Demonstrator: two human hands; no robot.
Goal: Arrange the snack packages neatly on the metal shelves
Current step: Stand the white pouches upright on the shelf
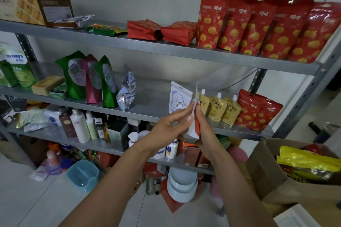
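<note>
Both my hands hold one white and orange pouch upright, edge-on, in front of the middle metal shelf. My left hand pinches its left side and my right hand grips its right side. Just behind it stand a white pouch and three yellow spouted pouches. Two red packages stand to their right. On the top shelf, several red packages stand in a row and two red bags lie flat.
Green and magenta pouches and a silver bag stand at the middle shelf's left. Bottles fill the lower shelf. A cardboard box with yellow bags sits at the right. A blue tub and a grey bowl stack sit on the floor.
</note>
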